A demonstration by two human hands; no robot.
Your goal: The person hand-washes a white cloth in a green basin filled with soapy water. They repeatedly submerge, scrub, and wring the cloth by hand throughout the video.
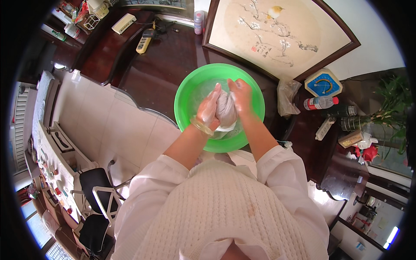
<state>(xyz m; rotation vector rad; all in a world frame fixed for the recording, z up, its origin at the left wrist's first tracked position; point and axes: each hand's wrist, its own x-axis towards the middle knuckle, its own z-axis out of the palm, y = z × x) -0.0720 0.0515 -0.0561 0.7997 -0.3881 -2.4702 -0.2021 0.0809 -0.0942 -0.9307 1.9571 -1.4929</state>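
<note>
A bright green plastic basin (183,104) stands on the dark wooden table, with cloudy, sudsy water (200,89) in it. Bunched up over the water is a wet, pale grey-white cloth (226,109), held between both hands. My left hand (210,105), wet with foam and with a pale bangle (202,126) at its wrist, presses the cloth from the left. Curled fingers of my right hand (241,94) grip its right side. A whiter part of the cloth hangs toward the water below. The fingertips under the cloth are hidden.
Behind the basin leans a framed bird-and-blossom painting (276,29). To the right are a crumpled plastic bag (288,97), a plastic bottle (320,103) and a dial thermometer (323,84). A power strip (145,41) lies at the back left; a black office chair (97,188) stands behind on the left.
</note>
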